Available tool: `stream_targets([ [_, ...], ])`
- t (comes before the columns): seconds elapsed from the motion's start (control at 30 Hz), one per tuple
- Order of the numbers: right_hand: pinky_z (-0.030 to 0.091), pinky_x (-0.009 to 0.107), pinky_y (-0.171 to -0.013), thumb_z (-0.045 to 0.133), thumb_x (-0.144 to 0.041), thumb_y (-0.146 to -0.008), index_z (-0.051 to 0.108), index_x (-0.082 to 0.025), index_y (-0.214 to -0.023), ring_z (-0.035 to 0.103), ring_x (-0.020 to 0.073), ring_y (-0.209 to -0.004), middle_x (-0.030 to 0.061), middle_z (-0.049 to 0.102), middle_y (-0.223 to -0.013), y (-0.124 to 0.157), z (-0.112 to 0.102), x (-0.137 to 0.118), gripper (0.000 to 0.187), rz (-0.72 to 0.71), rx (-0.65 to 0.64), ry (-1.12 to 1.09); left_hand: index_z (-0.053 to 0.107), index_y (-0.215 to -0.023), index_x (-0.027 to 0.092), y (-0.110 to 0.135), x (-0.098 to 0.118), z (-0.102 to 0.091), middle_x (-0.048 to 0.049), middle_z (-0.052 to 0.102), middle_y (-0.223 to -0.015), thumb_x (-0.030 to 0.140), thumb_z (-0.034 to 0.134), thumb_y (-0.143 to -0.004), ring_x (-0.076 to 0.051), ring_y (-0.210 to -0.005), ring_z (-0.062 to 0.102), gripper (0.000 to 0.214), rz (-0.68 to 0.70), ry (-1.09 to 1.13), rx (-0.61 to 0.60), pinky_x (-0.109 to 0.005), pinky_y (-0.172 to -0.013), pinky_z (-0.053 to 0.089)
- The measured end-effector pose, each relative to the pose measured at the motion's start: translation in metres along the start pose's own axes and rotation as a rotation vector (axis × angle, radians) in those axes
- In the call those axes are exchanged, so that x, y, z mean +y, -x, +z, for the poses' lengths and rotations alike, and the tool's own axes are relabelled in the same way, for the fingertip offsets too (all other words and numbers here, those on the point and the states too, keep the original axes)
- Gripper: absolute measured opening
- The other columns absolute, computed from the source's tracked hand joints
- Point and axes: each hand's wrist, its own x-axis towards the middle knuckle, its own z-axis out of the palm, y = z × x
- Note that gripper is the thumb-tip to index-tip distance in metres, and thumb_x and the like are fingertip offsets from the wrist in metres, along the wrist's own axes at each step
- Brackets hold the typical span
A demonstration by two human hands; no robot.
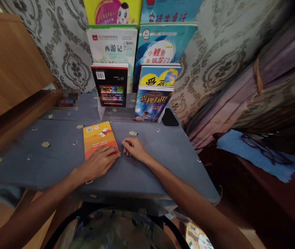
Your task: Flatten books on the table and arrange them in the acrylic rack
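An orange and yellow book (98, 136) lies on the cloth-covered table with a barcode on its upper left corner. My left hand (102, 160) rests over the lower part of this book, palm down, its fingers stretched out to the lower right corner. Just right of the book, my right hand (134, 148) lies on the table, apart from the cover. Its fingers are loosely curled in, and nothing shows in them. The lower part of the cover is hidden under my left hand.
Behind the book stands a clear rack (121, 113) with several books, among them a black book (112, 77) and a blue book (152, 103). A dark phone (170, 117) lies at its right. Glasses (264, 148) sit on a blue cloth (235, 147) at the far right.
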Motion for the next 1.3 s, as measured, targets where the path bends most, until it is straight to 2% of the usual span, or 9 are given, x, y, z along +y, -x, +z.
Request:
stream_targets([
  [0.13, 0.042, 0.018, -0.049, 0.047, -0.027, -0.093, 0.058, -0.019, -0.078, 0.053, 0.0083, -0.046, -0.0033, 0.061, -0.059, 0.002, 0.002, 0.000, 0.020, -0.030, 0.009, 0.038, 0.068, -0.124, 0.025, -0.002, 0.000, -0.001, -0.0076, 0.069, -0.121, 0.028, 0.036, -0.104, -0.021, -0.114, 0.063, 0.037, -0.003, -0.001, 0.003, -0.043, -0.103, 0.052],
  [0.23, 0.043, 0.020, -0.054, 0.047, -0.028, -0.094, 0.060, -0.019, -0.079, 0.056, 0.0102, -0.052, -0.0016, 0.063, -0.063, 0.005, 0.005, -0.001, 0.021, -0.077, 0.047, 0.127, 0.068, -0.124, 0.024, -0.003, -0.015, 0.002, -0.0075, 0.070, -0.122, 0.029, 0.037, -0.103, -0.020, -0.114, 0.064, 0.038, -0.057, 0.034, 0.023, -0.041, -0.106, 0.050],
  [0.53, 0.043, 0.026, -0.070, 0.048, -0.027, -0.095, 0.070, -0.018, -0.096, 0.061, 0.0161, -0.072, 0.0038, 0.072, -0.081, 0.002, 0.014, -0.023, 0.023, -0.238, 0.119, 0.537, 0.060, -0.128, 0.017, 0.011, -0.090, -0.001, -0.0140, 0.060, -0.138, 0.032, 0.039, -0.099, -0.030, -0.127, 0.055, 0.039, -0.546, -0.191, 0.069, -0.049, -0.110, 0.043],
  [0.63, 0.047, 0.033, -0.089, 0.046, -0.021, -0.096, 0.068, -0.017, -0.108, 0.064, 0.0214, -0.099, 0.0099, 0.073, -0.106, -0.017, 0.028, -0.036, 0.026, -0.421, 0.046, 0.605, 0.056, -0.130, 0.016, 0.023, -0.099, -0.001, -0.0158, 0.060, -0.137, 0.036, 0.039, -0.099, -0.032, -0.125, 0.055, 0.040, -0.658, -0.203, 0.144, -0.049, -0.106, 0.046],
  [0.77, 0.040, 0.042, -0.110, 0.043, -0.014, -0.094, 0.058, -0.013, -0.129, 0.056, 0.0235, -0.124, 0.0149, 0.064, -0.132, -0.063, 0.068, -0.053, 0.037, -0.615, -0.147, 0.646, 0.040, -0.143, 0.011, 0.036, -0.105, 0.009, -0.0203, 0.058, -0.137, 0.035, 0.046, -0.094, -0.033, -0.124, 0.057, 0.055, -0.680, -0.102, 0.254, -0.050, -0.102, 0.049],
  [0.87, 0.040, 0.042, -0.111, 0.042, -0.009, -0.093, 0.056, -0.012, -0.129, 0.056, 0.0239, -0.127, 0.0166, 0.061, -0.136, -0.095, 0.096, -0.061, 0.038, -0.637, -0.234, 0.690, 0.022, -0.152, 0.008, 0.040, -0.111, 0.018, -0.0236, 0.056, -0.139, 0.025, 0.054, -0.083, -0.035, -0.126, 0.057, 0.078, -0.685, -0.033, 0.316, -0.050, -0.102, 0.049],
  [0.97, 0.043, 0.041, -0.107, 0.042, -0.007, -0.093, 0.058, -0.009, -0.123, 0.060, 0.0245, -0.120, 0.0187, 0.065, -0.128, -0.113, 0.107, -0.064, 0.034, -0.619, -0.268, 0.731, 0.013, -0.155, 0.010, 0.044, -0.119, 0.025, -0.0234, 0.057, -0.138, 0.022, 0.056, -0.078, -0.035, -0.124, 0.059, 0.089, -0.681, -0.011, 0.366, -0.050, -0.102, 0.050],
  [1.17, 0.037, 0.039, -0.114, 0.039, -0.015, -0.100, 0.057, -0.006, -0.128, 0.054, 0.0236, -0.131, 0.0207, 0.061, -0.137, -0.115, 0.100, -0.054, 0.034, -0.620, -0.258, 0.761, 0.033, -0.147, 0.010, 0.044, -0.122, 0.027, -0.0225, 0.057, -0.138, 0.031, 0.051, -0.089, -0.034, -0.125, 0.058, 0.065, -0.700, -0.069, 0.312, -0.049, -0.102, 0.048],
  [1.3, 0.035, 0.042, -0.118, 0.038, -0.020, -0.102, 0.056, -0.012, -0.134, 0.050, 0.0235, -0.137, 0.0177, 0.058, -0.143, -0.112, 0.080, -0.044, 0.037, -0.520, -0.189, 0.753, 0.043, -0.142, 0.010, 0.039, -0.118, 0.024, -0.0202, 0.058, -0.137, 0.045, 0.044, -0.096, -0.033, -0.125, 0.057, 0.058, -0.738, -0.106, 0.216, -0.049, -0.104, 0.046],
])
